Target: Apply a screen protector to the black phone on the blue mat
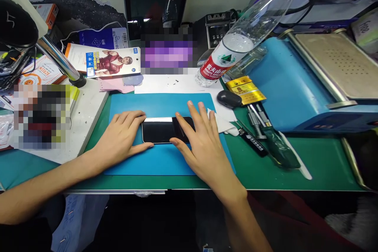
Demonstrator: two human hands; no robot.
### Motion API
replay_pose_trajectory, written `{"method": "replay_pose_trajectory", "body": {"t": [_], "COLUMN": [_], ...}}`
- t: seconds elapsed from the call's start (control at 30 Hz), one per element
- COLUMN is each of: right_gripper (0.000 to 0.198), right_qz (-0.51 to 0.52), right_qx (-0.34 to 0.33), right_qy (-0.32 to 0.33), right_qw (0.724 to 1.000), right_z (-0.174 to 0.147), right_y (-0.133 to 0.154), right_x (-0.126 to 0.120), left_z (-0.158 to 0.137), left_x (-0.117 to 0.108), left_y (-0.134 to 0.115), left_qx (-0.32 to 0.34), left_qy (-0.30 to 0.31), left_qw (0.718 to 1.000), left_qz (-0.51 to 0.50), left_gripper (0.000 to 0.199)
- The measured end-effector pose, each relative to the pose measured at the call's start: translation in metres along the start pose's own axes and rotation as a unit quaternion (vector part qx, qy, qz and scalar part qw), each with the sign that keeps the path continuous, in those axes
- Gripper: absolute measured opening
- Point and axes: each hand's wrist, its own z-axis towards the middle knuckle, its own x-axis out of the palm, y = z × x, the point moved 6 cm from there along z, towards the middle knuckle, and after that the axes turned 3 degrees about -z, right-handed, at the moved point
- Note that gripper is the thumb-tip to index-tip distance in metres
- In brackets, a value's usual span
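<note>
A smartphone [159, 130] with a dark, glossy screen lies flat and sideways on a blue mat [165, 161]. My left hand [122, 136] grips its left end, fingertips at the far corner and thumb along the near edge. Spread fingers mark my right hand [203, 141], which is over the right part of the phone. Its index finger and thumb reach across the screen; whether they press on the glass I cannot tell. That hand hides the phone's right end. A crumpled white wipe [223, 123] lies just right of it.
Right of the mat are a tilted water bottle [227, 57], a black mouse-like object [228, 99], a yellow packet [246, 89], several tools [254, 139] and a blue machine [271, 82]. A white stand base [85, 118] is on the left, with boxes [113, 62] behind.
</note>
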Motion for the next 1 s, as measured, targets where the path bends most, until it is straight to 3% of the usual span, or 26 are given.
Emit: {"method": "replay_pose_trajectory", "body": {"t": [0.4, 0.63, 0.8, 0.9, 1.0], "right_gripper": [0.068, 0.08, 0.069, 0.059, 0.064], "right_qz": [-0.026, -0.042, -0.03, 0.008, 0.029], "right_qx": [-0.024, -0.039, -0.057, -0.038, 0.008], "right_qy": [0.0, -0.004, -0.006, -0.018, -0.027], "right_qw": [0.999, 0.998, 0.998, 0.999, 0.999], "right_z": [-0.03, -0.049, -0.052, -0.05, -0.042], "right_y": [0.011, 0.016, 0.012, 0.005, -0.004], "right_x": [-0.013, -0.014, -0.019, -0.025, -0.025], "left_z": [0.001, 0.001, 0.002, 0.002, 0.002], "left_x": [0.0, -0.001, -0.001, -0.001, -0.001], "left_y": [-0.001, -0.003, -0.004, -0.004, -0.004], "left_qx": [0.001, 0.01, 0.015, 0.016, 0.013], "left_qy": [-0.002, -0.01, -0.014, -0.012, -0.011], "left_qw": [1.0, 1.0, 0.999, 0.999, 0.999], "left_qz": [0.01, 0.027, 0.03, 0.033, 0.032], "left_gripper": [0.066, 0.066, 0.067, 0.067, 0.066]}}
